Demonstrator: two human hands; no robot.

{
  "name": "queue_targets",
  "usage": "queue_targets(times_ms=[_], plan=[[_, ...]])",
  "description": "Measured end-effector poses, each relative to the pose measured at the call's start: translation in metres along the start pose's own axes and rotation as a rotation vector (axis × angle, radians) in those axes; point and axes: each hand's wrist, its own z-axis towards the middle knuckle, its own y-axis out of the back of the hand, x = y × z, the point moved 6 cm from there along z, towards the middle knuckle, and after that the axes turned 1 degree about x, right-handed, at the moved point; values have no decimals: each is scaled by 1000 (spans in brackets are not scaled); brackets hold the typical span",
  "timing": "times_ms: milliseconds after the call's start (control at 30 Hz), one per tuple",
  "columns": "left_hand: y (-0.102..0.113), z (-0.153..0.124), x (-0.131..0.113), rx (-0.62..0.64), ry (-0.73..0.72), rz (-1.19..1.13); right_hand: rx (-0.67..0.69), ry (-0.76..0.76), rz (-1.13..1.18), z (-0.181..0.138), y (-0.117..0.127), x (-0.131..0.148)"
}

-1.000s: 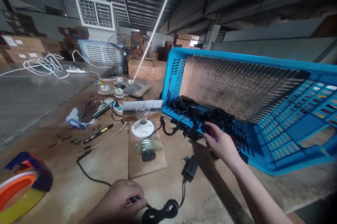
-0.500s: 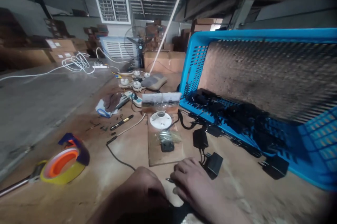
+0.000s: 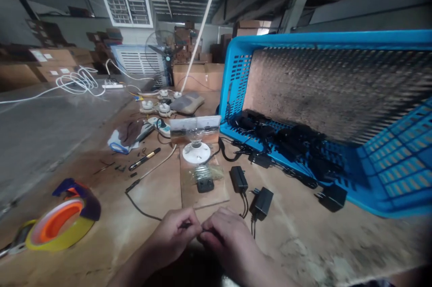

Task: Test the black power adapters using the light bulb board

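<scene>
My left hand [image 3: 173, 235] and my right hand [image 3: 227, 239] meet at the near edge of the wooden table [image 3: 303, 242], both pinched on a thin black cable [image 3: 194, 225] between them. Two black power adapters [image 3: 239, 178] [image 3: 263, 202] lie just beyond my right hand, their cords running back towards my hands. A tilted blue plastic basket [image 3: 388, 174] lies on its side at the right, with more black adapters [image 3: 297, 141] piled along its lower wall. One adapter [image 3: 332, 197] lies on the table beside the basket's rim.
A small wooden board [image 3: 189, 195] with a white lamp holder [image 3: 196, 152] and a clear bulb lies ahead of my hands. A tape dispenser with an orange-cored roll [image 3: 56, 226] is at the left. A pen [image 3: 144, 159], loose wires and cardboard boxes [image 3: 197, 75] lie farther back.
My right hand left the basket and came down to join my left hand on the cable. Adapters now lie on the table outside the basket. The view shifted slightly.
</scene>
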Motion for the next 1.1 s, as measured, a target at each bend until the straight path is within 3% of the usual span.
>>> queue_targets(times_ms=[100,200,300,400,500,600,667,733,867,1100], plan=[[-5,0,-1,43,-100,168,96,71,-63,-1,9,7],[-1,0,2,-17,-99,288,253,83,-79,-6,51,-3],[8,2,-2,-105,-128,379,280,-77,-265,-14,103,-50],[13,0,-22,-174,-240,420,254,-146,-279,-28,126,-88],[9,-8,-61,-232,-279,375,132,-175,80,-42,118,-88],[-19,-13,-109,-82,-362,311,-55,-265,451,-56,98,-69],[-38,-9,-129,-18,-356,283,-129,-291,579,-62,85,-56],[-48,-1,-136,-81,-335,258,-164,-283,630,-66,76,-47],[-59,7,-128,-156,-327,214,-198,-239,605,-68,73,-46],[-63,-1,-127,-200,-442,323,-411,122,68,-74,103,-25]])
